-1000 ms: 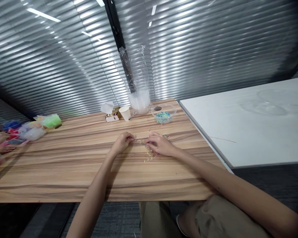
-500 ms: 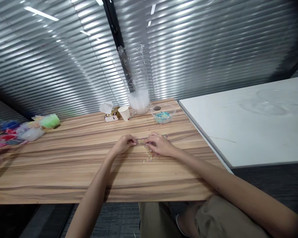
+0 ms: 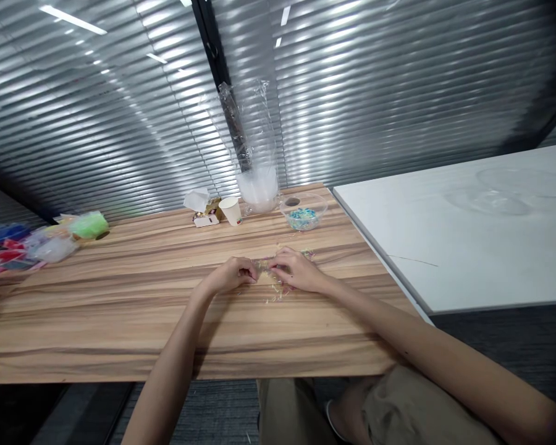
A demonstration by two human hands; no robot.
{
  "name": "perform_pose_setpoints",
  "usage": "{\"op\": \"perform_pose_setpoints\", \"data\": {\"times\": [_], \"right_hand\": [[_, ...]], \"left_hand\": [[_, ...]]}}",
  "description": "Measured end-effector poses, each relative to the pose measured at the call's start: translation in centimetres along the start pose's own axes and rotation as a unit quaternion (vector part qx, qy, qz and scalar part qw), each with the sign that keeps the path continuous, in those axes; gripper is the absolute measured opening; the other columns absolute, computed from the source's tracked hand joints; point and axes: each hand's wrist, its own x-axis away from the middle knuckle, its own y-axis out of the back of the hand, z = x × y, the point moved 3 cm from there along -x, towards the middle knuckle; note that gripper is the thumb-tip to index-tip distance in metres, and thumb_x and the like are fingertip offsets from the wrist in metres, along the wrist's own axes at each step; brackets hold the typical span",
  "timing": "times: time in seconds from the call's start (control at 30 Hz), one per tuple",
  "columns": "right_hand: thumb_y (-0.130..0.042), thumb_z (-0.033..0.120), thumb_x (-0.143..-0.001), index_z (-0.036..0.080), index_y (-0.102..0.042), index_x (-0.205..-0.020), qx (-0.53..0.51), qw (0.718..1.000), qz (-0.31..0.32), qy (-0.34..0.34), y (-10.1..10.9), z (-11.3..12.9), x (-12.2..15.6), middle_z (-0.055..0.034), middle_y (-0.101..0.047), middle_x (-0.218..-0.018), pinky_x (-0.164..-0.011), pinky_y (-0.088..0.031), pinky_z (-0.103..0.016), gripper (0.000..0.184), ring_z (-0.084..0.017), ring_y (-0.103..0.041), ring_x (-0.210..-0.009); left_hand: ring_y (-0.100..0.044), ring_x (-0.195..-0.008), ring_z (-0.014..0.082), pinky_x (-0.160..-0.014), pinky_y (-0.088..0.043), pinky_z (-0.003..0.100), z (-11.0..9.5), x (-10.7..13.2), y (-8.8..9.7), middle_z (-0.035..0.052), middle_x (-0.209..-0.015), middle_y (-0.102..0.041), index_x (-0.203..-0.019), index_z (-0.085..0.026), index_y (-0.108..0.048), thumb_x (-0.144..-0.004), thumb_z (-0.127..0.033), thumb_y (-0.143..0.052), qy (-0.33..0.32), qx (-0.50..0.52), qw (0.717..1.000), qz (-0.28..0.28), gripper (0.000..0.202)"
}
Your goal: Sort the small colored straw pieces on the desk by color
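Small colourful bits [image 3: 277, 290], yellowish and purple like short beads, lie scattered on the wooden table [image 3: 120, 309] between and around my hands. My left hand [image 3: 235, 273] is closed in a pinch at the left edge of the scatter; what its fingertips hold is too small to make out. Over the right part of the bits, my right hand [image 3: 297, 269] rests with its thumb and fingers pinched together, and its contents are also too small to name. Behind them stands a clear plastic bowl [image 3: 322, 216] with blue and white bits in it.
At the back are a paper cup [image 3: 231, 212], a tissue box [image 3: 207, 216] and a tall clear bag with white contents [image 3: 259, 188]. Colourful bags [image 3: 50, 244] sit at the far left. A white table [image 3: 467, 247] adjoins on the right, bearing clear round lids [image 3: 523, 182].
My left hand has shifted slightly down, its fingers still pinched. My right hand has stayed almost in place. The whole view has moved a little.
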Motion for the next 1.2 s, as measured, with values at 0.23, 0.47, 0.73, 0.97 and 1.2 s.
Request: {"op": "perform_pose_setpoints", "data": {"times": [0.23, 0.47, 0.73, 0.97, 1.2], "right_hand": [[-0.056, 0.011, -0.082, 0.017, -0.067, -0.087, -0.003, 1.0, -0.007, -0.002, -0.1, -0.2, 0.1, -0.0046, -0.063, -0.081, -0.078, -0.043, -0.03, 0.014, -0.018, -0.053, -0.086], [-0.055, 0.011, -0.082, 0.018, -0.067, -0.086, -0.002, 1.0, -0.013, 0.007, -0.1, -0.4, 0.2, -0.0033, -0.064, -0.08, -0.078, -0.043, -0.031, 0.014, -0.018, -0.053, -0.086], [-0.057, 0.007, -0.079, 0.017, -0.068, -0.086, -0.019, 0.999, -0.033, -0.009, -0.3, -0.7, 0.2, -0.0034, -0.064, -0.081, -0.077, -0.044, -0.029, 0.017, -0.018, -0.053, -0.086], [-0.058, 0.009, -0.079, 0.015, -0.068, -0.087, -0.015, 0.999, -0.033, -0.014, -0.4, -0.7, 0.1, -0.0047, -0.065, -0.082, -0.078, -0.044, -0.031, 0.013, -0.018, -0.054, -0.087], [-0.057, 0.008, -0.08, 0.015, -0.068, -0.085, -0.017, 0.999, -0.033, 0.0, -0.3, -0.6, 0.0, -0.0039, -0.066, -0.08, -0.083, -0.042, -0.032, 0.014, -0.019, -0.053, -0.087]], "left_hand": [[-0.059, -0.062, 0.0132, -0.058, -0.043, 0.019, 0.3, 1.0, 0.8, 0.0033, -0.066, -0.067, -0.067, -0.013, -0.068, -0.067, -0.011, -0.058, 0.073, 0.007, 0.996, 0.042, 0.01], [-0.062, -0.069, 0.016, -0.064, -0.045, 0.021, 0.3, 1.2, 1.3, 0.0044, -0.075, -0.07, -0.075, -0.015, -0.072, -0.07, -0.019, -0.061, 0.077, -0.012, 0.997, 0.016, 0.012], [-0.062, -0.071, 0.0158, -0.065, -0.045, 0.022, 0.0, 1.1, 1.6, 0.0052, -0.077, -0.069, -0.076, -0.014, -0.07, -0.072, -0.018, -0.06, 0.081, -0.017, 0.996, -0.023, 0.011], [-0.06, -0.072, 0.0148, -0.068, -0.045, 0.023, 0.4, -0.2, 0.5, 0.0053, -0.077, -0.067, -0.077, -0.013, -0.069, -0.071, -0.018, -0.063, 0.049, -0.054, 0.993, -0.092, 0.009], [-0.06, -0.065, 0.0137, -0.062, -0.044, 0.02, 0.6, 0.5, 0.7, 0.0036, -0.068, -0.067, -0.069, -0.012, -0.068, -0.067, -0.012, -0.062, 0.073, 0.004, 0.997, -0.012, 0.007]]}}
